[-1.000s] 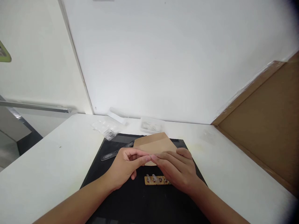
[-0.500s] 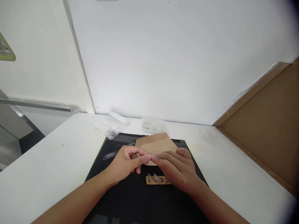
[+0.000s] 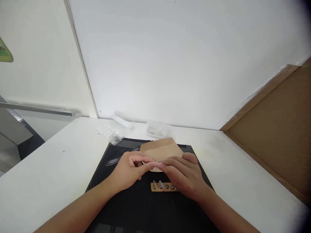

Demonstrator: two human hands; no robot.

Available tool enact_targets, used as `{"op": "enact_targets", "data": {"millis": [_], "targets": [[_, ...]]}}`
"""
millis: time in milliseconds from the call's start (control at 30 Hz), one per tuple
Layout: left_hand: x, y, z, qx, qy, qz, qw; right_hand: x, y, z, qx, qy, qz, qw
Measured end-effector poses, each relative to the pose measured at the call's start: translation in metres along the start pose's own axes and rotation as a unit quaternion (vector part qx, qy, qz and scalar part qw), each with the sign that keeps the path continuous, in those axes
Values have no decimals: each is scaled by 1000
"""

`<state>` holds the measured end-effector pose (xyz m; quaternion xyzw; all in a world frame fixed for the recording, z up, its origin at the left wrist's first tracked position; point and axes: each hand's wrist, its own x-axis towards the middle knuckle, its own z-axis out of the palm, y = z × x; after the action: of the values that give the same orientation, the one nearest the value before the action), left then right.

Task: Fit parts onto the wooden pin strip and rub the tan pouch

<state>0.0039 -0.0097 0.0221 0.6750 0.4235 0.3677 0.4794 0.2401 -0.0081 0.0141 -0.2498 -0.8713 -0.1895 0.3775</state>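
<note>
My left hand and my right hand meet above the black mat. Both are closed in a pinch, fingertips touching, around a tiny translucent piece that looks like a false nail tip; fingers mostly hide it. Just below them, a narrow tan strip carries a row of round metallic dots. Clear nail tips stand up from its left part, while my right hand covers its right end. Behind my fingers lies a folded sheet of brown paper.
A dark, flat elongated tool lies left of the paper, partly behind my left hand. Along the wall are a clear plastic box with small clear pieces, a white lid and plastic packaging. A cardboard panel borders the table's right side.
The view has shifted very slightly. My left hand's lower fingers have curled further in behind the thumb; both hands keep their pinch in the same place.
</note>
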Motion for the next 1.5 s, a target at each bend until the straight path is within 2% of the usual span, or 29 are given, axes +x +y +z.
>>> {"op": "enact_targets", "data": {"millis": [167, 367, 533, 667, 833, 1033, 1200, 1500], "targets": [[1, -3, -2, 81, 60, 55, 993, 0, 2, 1, 6, 13, 22, 1000], [4, -10, -2, 185, 103, 149, 966, 2, 4, 1, 18, 24, 35, 999], [7, -15, -6, 208, 161, 138, 955, 0, 7, 0, 18, 32, 41, 998], [10, -19, -13, 228, 185, 142, 945, -2, 11, 1, 14, 43, 48, 998], [13, -22, -22, 325, 207, 95, 918, -2, 14, 0, 4, 41, 61, 997], [21, -29, -40, 456, 238, -59, 856, -4, 19, -1, 0, 49, 71, 996], [27, -33, -58, 486, 270, -99, 825, -6, 22, 0, 0, 50, 81, 995], [27, -27, -99, 531, 361, -152, 752, -9, 24, -1, 7, 43, 95, 995]]}}
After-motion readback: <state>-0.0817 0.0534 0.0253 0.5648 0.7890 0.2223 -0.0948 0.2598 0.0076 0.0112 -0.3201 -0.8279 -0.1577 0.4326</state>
